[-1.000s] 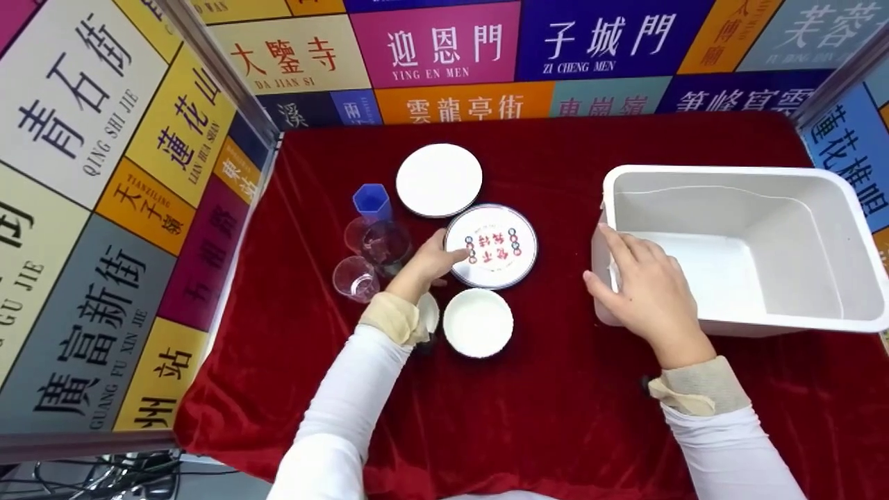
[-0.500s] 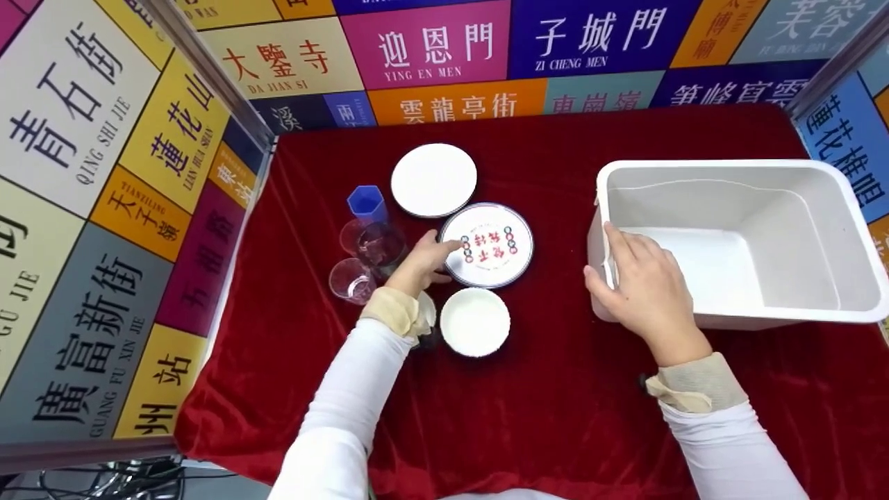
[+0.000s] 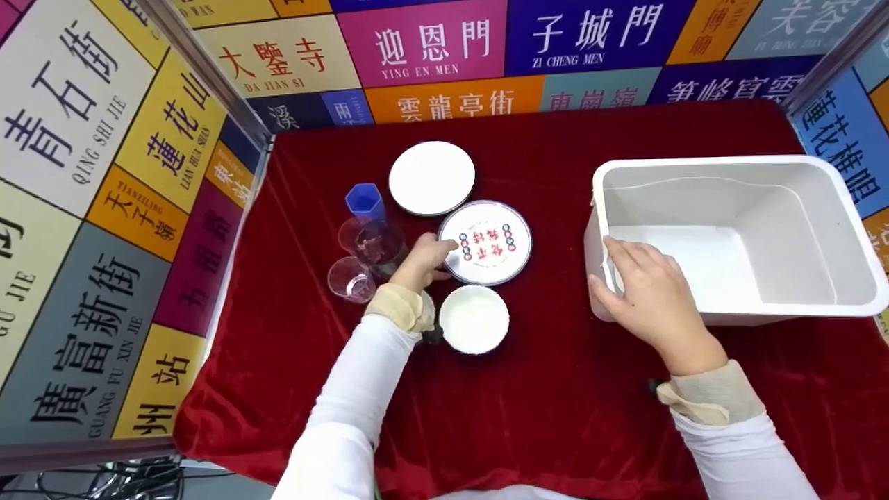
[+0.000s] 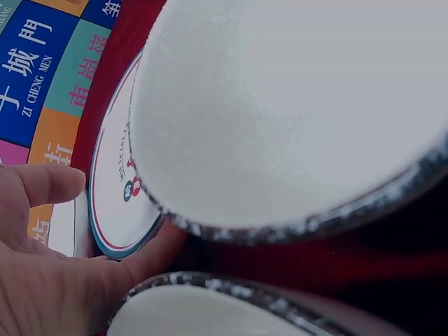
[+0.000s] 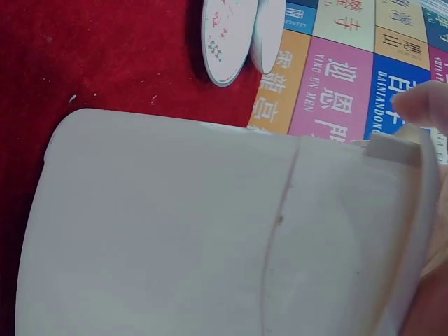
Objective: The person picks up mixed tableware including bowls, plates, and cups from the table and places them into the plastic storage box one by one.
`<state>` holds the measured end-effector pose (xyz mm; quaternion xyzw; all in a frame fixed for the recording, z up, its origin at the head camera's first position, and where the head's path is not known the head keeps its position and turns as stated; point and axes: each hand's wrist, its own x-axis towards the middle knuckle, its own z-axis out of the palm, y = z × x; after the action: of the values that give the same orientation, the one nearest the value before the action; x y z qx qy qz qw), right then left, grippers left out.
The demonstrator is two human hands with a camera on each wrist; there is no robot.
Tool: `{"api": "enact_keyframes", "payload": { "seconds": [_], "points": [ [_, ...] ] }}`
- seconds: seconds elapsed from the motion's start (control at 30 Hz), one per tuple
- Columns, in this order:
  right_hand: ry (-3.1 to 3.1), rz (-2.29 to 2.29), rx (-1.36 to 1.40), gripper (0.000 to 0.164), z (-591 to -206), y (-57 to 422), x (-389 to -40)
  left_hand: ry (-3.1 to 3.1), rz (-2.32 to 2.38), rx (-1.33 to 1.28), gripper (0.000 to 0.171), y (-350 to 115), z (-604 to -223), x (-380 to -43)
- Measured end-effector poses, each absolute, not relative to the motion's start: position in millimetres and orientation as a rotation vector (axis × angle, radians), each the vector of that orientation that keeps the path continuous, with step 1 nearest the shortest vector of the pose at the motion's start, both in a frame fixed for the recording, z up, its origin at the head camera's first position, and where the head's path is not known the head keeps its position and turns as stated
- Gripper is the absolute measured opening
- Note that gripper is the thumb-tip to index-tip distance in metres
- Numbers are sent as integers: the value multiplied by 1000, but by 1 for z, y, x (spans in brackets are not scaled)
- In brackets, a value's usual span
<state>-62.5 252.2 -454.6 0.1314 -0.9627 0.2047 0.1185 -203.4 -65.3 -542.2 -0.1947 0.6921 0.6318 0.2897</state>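
Note:
My left hand [image 3: 421, 262] is at the left rim of a white plate [image 3: 489, 257] with red characters and a dark blue edge. The thumb lies over the rim and the fingers reach beneath it in the left wrist view, pinching the edge. A white bowl [image 3: 474, 321] stands just in front of the plate, close to that wrist. A second bowl [image 4: 203, 311] is mostly hidden under the wrist in the head view. My right hand [image 3: 653, 295] grips the left rim of a pale grey plastic bin [image 3: 729, 311], thumb outside, fingers over the edge.
Behind the printed plate lies a plain white plate [image 3: 432, 178]. A blue hexagonal cup [image 3: 365, 200] and several clear cups, one a clear cup [image 3: 351, 279], stand left of my left hand. Red cloth [image 3: 549, 403] covers the table; printed panels [image 3: 444, 48] enclose it.
The head view has shifted slightly. My left hand stays at the plate's rim, and my right hand stays on the bin's edge, its fingers slightly lower. The dishes stay put.

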Motion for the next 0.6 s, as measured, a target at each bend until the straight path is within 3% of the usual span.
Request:
{"api": "enact_keyframes", "payload": {
  "seconds": [0.2,0.43,0.6],
  "points": [
    [-2830,636,409,56,-451,257,-53,1846,1697,-523,67,-66,-542,-203],
    [-2855,632,425,50,-450,260,-44,1847,1692,-529,53,-67,-545,-204],
    [-2901,655,384,41,-447,260,-38,1878,1691,-529,58,-64,-546,-206]
  ]
}}
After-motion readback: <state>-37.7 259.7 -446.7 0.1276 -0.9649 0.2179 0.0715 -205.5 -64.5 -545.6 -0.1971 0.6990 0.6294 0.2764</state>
